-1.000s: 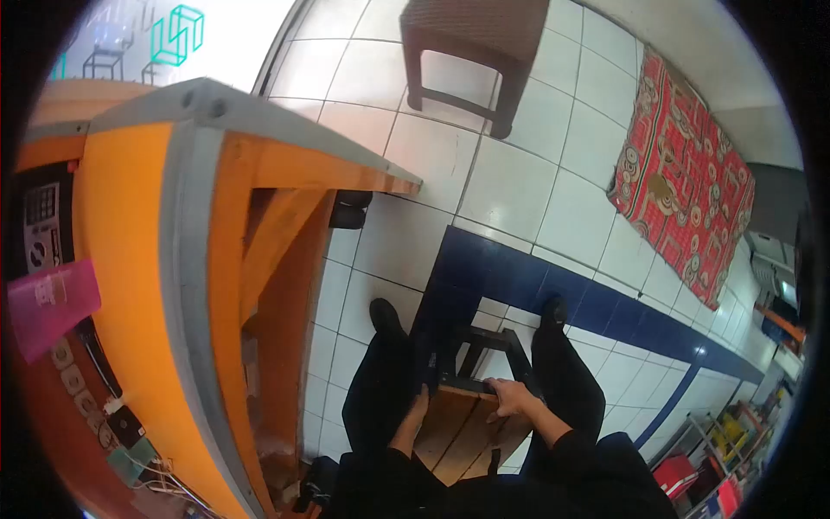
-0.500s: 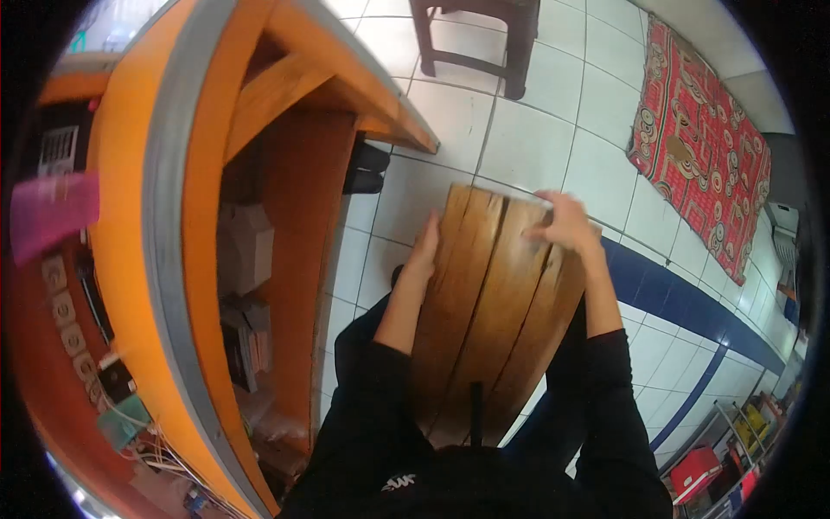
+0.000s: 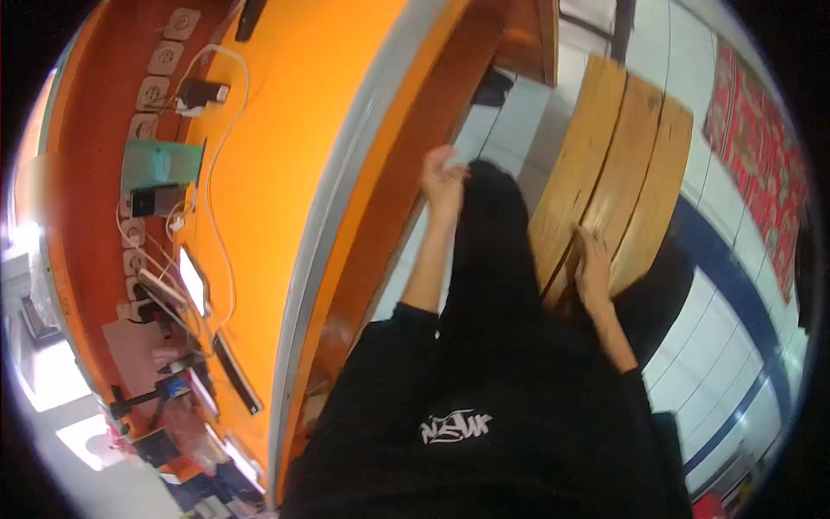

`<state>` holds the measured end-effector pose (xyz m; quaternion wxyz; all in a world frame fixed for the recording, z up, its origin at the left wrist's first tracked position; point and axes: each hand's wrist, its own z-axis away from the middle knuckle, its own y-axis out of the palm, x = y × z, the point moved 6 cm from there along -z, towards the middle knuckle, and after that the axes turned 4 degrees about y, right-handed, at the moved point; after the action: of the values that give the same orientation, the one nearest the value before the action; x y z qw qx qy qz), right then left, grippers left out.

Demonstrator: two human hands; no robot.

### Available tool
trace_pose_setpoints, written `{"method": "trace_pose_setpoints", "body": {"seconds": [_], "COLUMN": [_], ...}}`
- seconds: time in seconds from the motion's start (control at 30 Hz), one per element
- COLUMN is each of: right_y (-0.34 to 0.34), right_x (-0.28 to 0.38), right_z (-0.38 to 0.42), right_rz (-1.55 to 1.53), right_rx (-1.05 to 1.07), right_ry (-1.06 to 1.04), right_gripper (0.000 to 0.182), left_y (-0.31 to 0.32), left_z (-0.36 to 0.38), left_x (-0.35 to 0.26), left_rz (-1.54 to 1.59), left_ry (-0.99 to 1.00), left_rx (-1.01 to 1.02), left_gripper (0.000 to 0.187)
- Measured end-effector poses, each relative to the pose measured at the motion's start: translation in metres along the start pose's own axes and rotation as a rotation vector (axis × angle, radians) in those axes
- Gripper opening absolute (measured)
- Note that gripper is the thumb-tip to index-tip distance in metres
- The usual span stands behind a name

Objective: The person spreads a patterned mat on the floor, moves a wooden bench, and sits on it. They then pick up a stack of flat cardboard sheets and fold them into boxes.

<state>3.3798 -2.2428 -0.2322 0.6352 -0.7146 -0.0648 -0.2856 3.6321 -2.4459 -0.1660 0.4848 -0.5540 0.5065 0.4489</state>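
Observation:
A wooden bench point(image 3: 609, 164) with a slatted, varnished top extends forward beside my black-clad leg. My right hand point(image 3: 592, 264) touches its near end, fingers stretched over a slat near a dark gap; nothing shows in its grasp. To the left, my left hand point(image 3: 443, 179) is raised above my leg by the edge of an orange counter point(image 3: 285, 112). Its fingers are curled in, and no object is visible in them. The left hand is apart from the bench.
Cables, a phone point(image 3: 193, 278), a black adapter point(image 3: 203, 93) and wall sockets point(image 3: 164, 58) line the counter's left side. A dark shoe point(image 3: 493, 88) is on the tiled floor under the counter. A red patterned mat point(image 3: 752, 156) lies at right.
The view has swung left, bringing more of the counter into sight. My left hand has left the bench's side and curled its fingers; my right hand now rests at its near end.

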Motion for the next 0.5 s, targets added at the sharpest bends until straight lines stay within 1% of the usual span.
{"method": "trace_pose_setpoints", "body": {"seconds": [0.03,0.07,0.1,0.13,0.17,0.2,0.23,0.27,0.3,0.33,0.37,0.4,0.43,0.47,0.5], "right_y": [0.002,0.012,0.023,0.006,0.014,0.012,-0.001,-0.006,-0.004,-0.006,-0.011,-0.011,-0.011,-0.009,-0.007], "right_x": [0.014,0.024,0.022,0.038,0.036,0.029,0.031,0.026,0.017,0.006,0.001,-0.003,-0.005,-0.006,-0.007], "right_z": [0.013,0.026,0.033,0.041,0.051,0.05,0.042,0.037,0.038,0.037,0.038,0.038,0.038,0.037,0.035], "right_rz": [-0.174,-0.356,-0.188,-0.104,-0.112,-0.239,-0.306,-0.41,-0.406,-0.358,-0.308,-0.398,-0.389,-0.411,-0.435], "right_rx": [0.149,0.298,0.254,0.164,0.167,0.121,0.187,0.314,0.305,0.242,0.183,0.184,0.175,0.192,0.209], "right_ry": [-0.045,-0.088,-0.185,-0.27,-0.324,-0.311,-0.195,-0.085,-0.07,-0.082,-0.096,-0.065,-0.057,-0.032,-0.007], "right_gripper": [0.04,0.039,0.041,0.04,0.034,0.029,0.028,0.027,0.027,0.026,0.025,0.025,0.025,0.025,0.025], "left_y": [-0.039,-0.082,-0.132,-0.156,-0.193,-0.227,-0.28,-0.314,-0.298,-0.278,-0.293,-0.323,-0.344,-0.366,-0.386], "left_z": [0.006,0.014,0.008,0.032,0.056,0.07,0.072,0.073,0.085,0.094,0.087,0.087,0.093,0.085,0.073], "left_x": [0.011,0.018,0.057,0.038,0.056,0.068,0.09,0.115,0.091,0.064,0.082,0.109,0.136,0.158,0.176], "left_rz": [-0.01,-0.525,-0.468,-0.61,-0.527,-0.442,-0.483,-0.509,-0.258,-0.002,0.006,0.249,0.491,0.494,0.45], "left_ry": [-0.062,-0.181,-0.063,-0.171,-0.323,-0.471,-0.429,-0.379,-0.311,-0.243,-0.247,-0.514,-0.782,-0.789,-0.726], "left_rx": [-0.104,-0.179,-0.2,-0.336,-0.368,-0.406,-0.29,-0.176,-0.187,-0.194,-0.179,-0.483,-0.787,-0.772,-0.641], "left_gripper": [0.028,0.029,0.032,0.028,0.021,0.014,0.008,0.004,0.008,0.013,0.013,0.014,0.016,0.016,0.016]}}
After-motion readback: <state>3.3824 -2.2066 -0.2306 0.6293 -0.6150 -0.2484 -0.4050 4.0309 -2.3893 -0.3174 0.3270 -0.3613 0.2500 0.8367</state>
